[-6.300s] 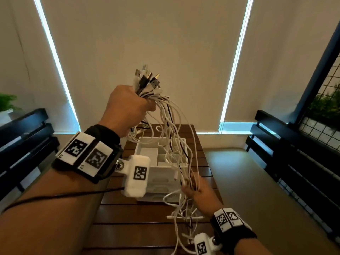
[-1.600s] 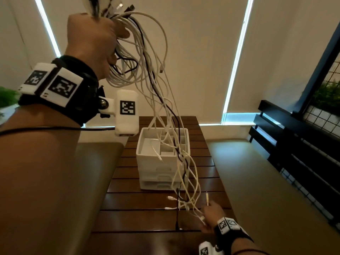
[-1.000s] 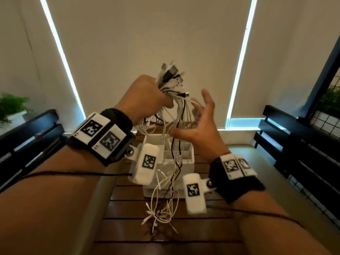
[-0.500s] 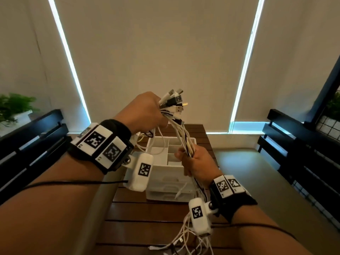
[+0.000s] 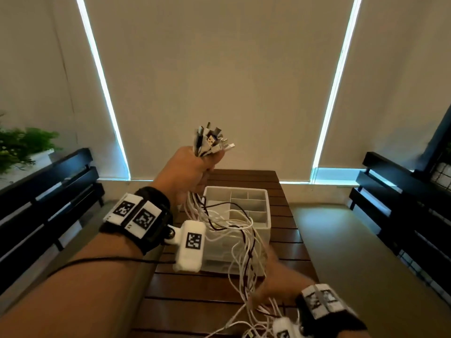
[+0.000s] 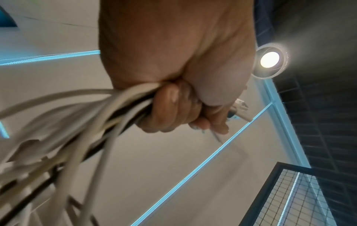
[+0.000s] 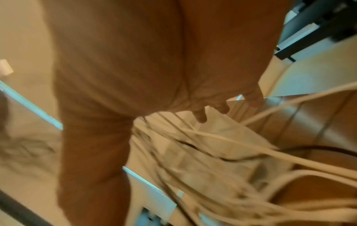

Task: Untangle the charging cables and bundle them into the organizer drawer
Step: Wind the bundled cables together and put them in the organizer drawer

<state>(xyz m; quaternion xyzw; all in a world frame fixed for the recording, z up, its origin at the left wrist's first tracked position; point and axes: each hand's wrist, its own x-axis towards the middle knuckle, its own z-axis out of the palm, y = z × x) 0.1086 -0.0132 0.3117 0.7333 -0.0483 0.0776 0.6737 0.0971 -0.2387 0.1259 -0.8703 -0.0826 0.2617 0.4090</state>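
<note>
cables [image 5: 240, 236]: smooth plastic sheath, mostly white, few black; matt in my grip
plugs [image 5: 211, 140]: white plastic shells w/ shiny metal tips
organizer [image 5: 264, 215]: translucent white plastic, smooth, semi-matt
table [image 5: 190, 291]: dark wood slats, glossy varnish
my wrist bands [image 5: 144, 217]: black cloth, matt

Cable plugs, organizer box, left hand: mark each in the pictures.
cable plugs [image 5: 211, 140], head view, on the cluster of connector ends above the fist.
organizer box [image 5: 268, 217], head view, on its right rim.
left hand [image 5: 186, 170], head view, on the back of the fist gripping the cables.
</note>
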